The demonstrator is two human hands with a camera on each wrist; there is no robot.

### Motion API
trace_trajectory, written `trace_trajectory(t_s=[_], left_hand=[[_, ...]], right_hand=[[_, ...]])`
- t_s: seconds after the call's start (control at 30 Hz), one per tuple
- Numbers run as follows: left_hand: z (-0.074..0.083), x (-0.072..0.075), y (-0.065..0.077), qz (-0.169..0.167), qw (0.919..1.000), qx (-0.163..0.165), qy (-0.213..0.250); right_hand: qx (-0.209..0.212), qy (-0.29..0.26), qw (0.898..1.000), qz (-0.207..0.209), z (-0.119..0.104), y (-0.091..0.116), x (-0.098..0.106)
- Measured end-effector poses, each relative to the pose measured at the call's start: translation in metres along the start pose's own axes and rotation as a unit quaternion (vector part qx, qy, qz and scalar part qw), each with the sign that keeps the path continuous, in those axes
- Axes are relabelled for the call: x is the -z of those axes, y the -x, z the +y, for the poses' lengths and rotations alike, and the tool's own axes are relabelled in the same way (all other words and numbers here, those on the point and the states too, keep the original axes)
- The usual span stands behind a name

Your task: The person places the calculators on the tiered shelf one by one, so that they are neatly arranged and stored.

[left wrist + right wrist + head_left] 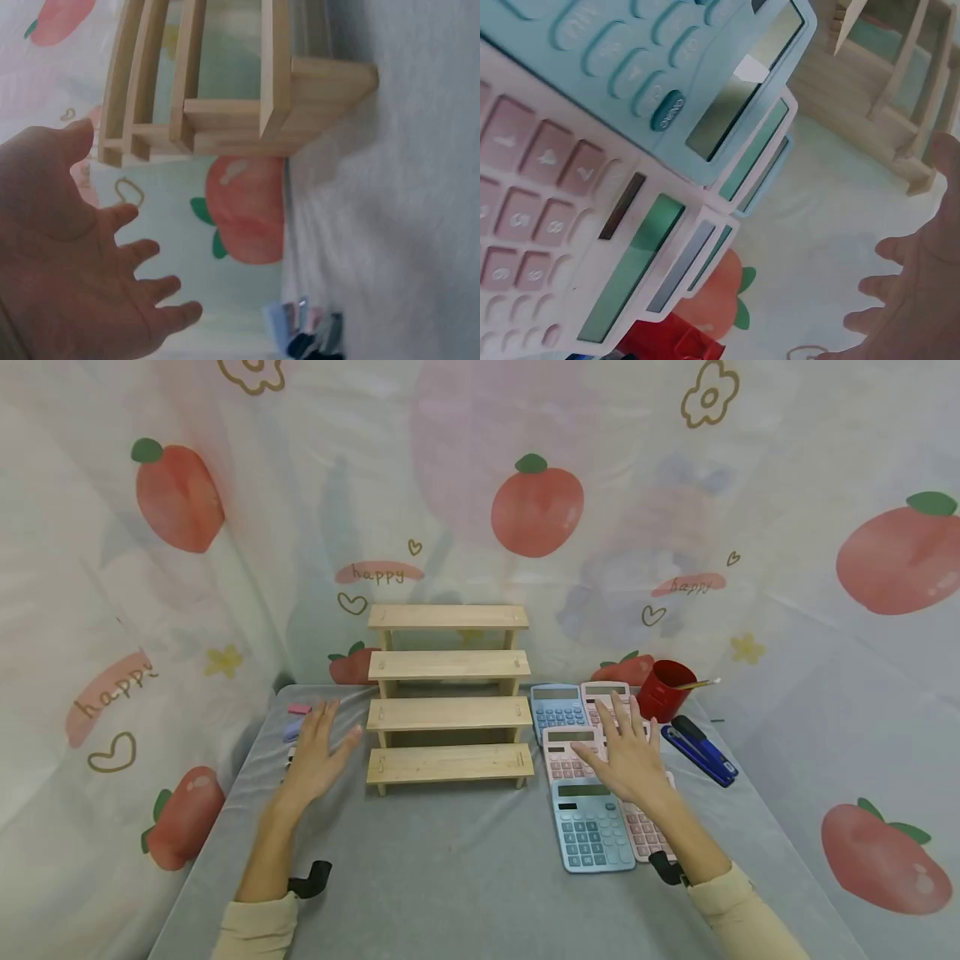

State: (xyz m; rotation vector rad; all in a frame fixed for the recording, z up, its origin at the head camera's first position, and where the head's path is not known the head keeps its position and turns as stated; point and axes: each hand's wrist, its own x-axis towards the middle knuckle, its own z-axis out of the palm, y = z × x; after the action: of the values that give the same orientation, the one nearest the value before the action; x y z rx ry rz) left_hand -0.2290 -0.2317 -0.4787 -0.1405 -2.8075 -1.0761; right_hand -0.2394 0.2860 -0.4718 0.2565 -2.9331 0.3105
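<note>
My left hand [311, 768] is held with fingers spread, left of a wooden four-step rack [450, 764], and holds nothing. In the left wrist view the same hand [82, 255] shows its palm beside the rack [247, 112]. My right hand [630, 760], fingers also spread and holding nothing, hovers over several pink and blue calculators. A blue calculator [592, 831] lies nearest me, and a pink calculator [570, 756] is partly hidden by the hand. In the right wrist view the blue calculator [667, 67] and a pink calculator [570, 217] fill the left side.
A red cup [660, 693] with a pencil [697, 684] stands at the back right. A blue stapler [699, 752] lies beside it. Small items, including a pink one [299, 709], sit at the left edge, partly behind my left hand. Printed cloth [465, 468] hangs behind the grey table [450, 885].
</note>
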Motion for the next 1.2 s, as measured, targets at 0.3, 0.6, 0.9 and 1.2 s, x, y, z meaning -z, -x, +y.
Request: trace_trajectory(t_s=[0.3,0.6,0.9,1.2], left_hand=[[-0.009,-0.025,-0.007,0.025,0.9884,0.002,0.150],[-0.010,-0.045,-0.008,0.007,0.9284,0.111,0.355],[-0.010,-0.069,-0.011,0.031,0.8657,0.169,0.470],[-0.007,-0.084,-0.006,0.058,0.8530,0.156,0.494]], right_hand=[[-0.006,-0.032,0.999,-0.003,0.015,0.039,0.007],[-0.039,-0.075,0.996,0.002,0.033,0.081,0.006],[-0.069,-0.080,0.993,-0.046,0.056,0.108,-0.005],[-0.099,-0.088,0.987,-0.089,0.069,0.117,-0.026]])
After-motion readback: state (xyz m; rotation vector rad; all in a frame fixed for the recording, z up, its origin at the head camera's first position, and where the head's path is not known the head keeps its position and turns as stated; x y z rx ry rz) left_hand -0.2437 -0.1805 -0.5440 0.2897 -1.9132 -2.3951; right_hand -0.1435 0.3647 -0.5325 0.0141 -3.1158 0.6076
